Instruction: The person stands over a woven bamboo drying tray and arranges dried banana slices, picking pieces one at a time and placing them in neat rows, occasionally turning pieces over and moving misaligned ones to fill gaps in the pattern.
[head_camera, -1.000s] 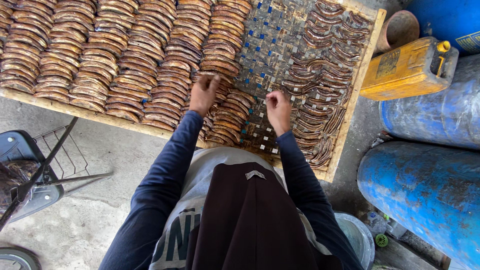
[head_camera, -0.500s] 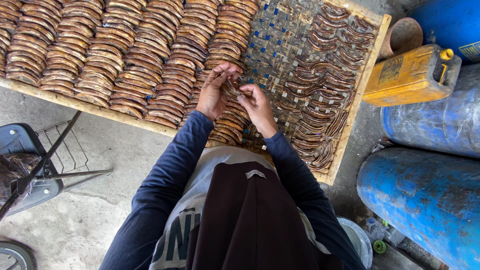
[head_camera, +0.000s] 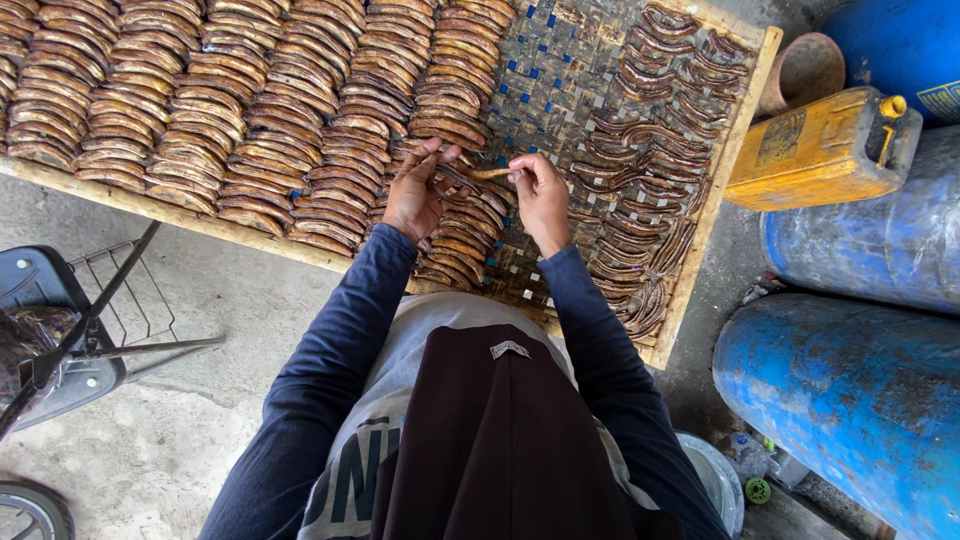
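Observation:
A wide woven drying tray (head_camera: 712, 205) with a wooden rim holds neat overlapping rows of brown curved slices (head_camera: 250, 110) on its left and middle. A loose heap of the same slices (head_camera: 650, 170) lies on its right. My left hand (head_camera: 415, 190) rests on the end of one row, fingers touching the slices. My right hand (head_camera: 540, 190) pinches one brown slice (head_camera: 490, 173) at its end, held level between the two hands just above the tray.
A yellow jerrycan (head_camera: 825, 150) and blue barrels (head_camera: 860, 390) stand to the right of the tray, with a clay pot (head_camera: 805, 70) behind. A dark chair and metal frame (head_camera: 70, 320) sit at the left on the concrete floor.
My hands came together from apart over the row's end. My right hand picked up one slice and now holds it out toward my left hand.

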